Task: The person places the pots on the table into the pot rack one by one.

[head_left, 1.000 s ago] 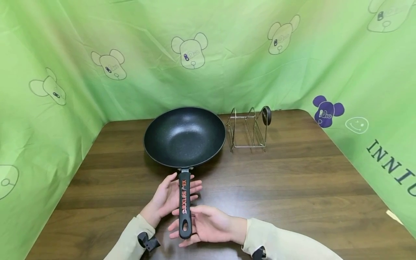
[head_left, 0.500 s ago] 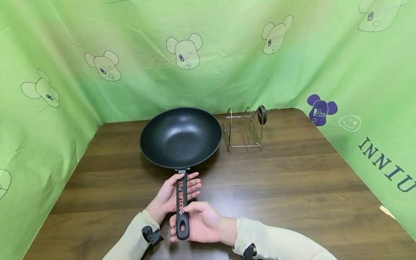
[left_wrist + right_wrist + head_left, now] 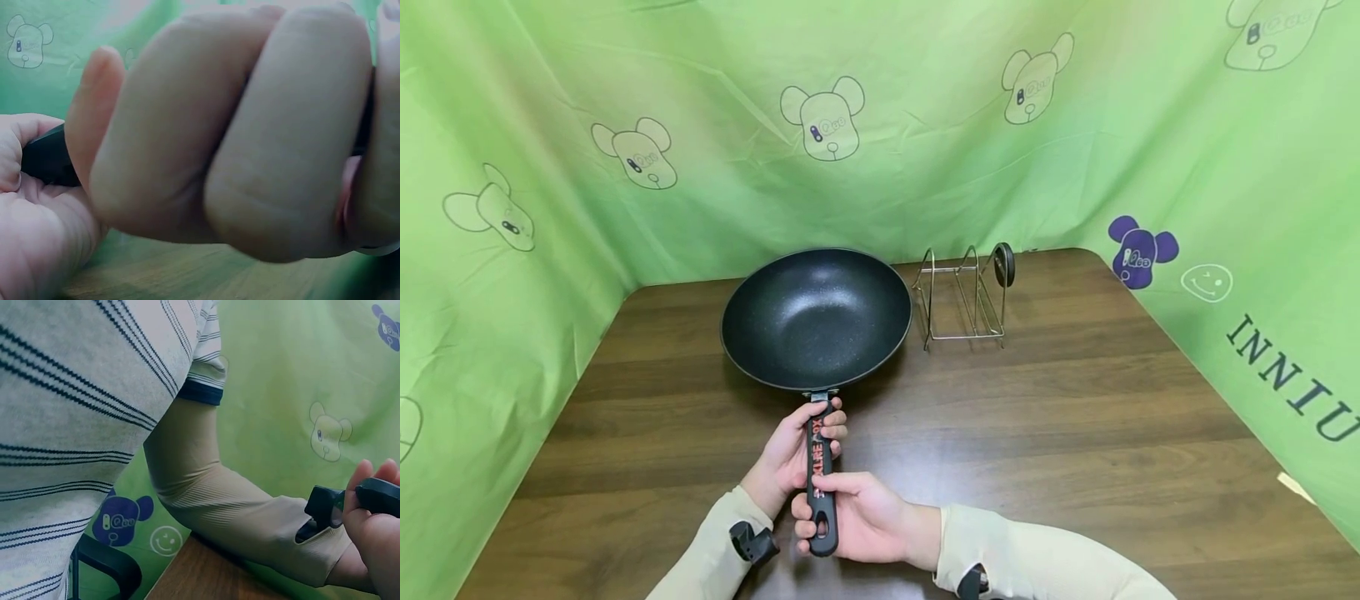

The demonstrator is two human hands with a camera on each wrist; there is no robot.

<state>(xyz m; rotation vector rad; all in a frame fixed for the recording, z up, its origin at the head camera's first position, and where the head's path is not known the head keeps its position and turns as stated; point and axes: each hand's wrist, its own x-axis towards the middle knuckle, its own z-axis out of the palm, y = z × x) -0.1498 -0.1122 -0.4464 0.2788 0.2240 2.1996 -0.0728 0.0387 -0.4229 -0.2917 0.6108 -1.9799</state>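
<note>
A black deep frying pan stands near the back of the table in the head view, its handle pointing toward me. My left hand grips the upper part of the black handle, thumb on top. Lower down, my right hand holds the handle near its hanging hole, fingers curled beneath. The left wrist view is filled by my left hand's curled fingers, which cover most of the handle. At the right wrist view's edge, my right hand wraps the handle's end.
Right of the pan stands a wire rack with a round black disc on its right side. Printed green cloth surrounds the wooden table at the back and sides.
Both hands were spread under the handle; their fingers have now curled round it. The view has shifted slightly. The pan looks to be in the same place beside the rack.
</note>
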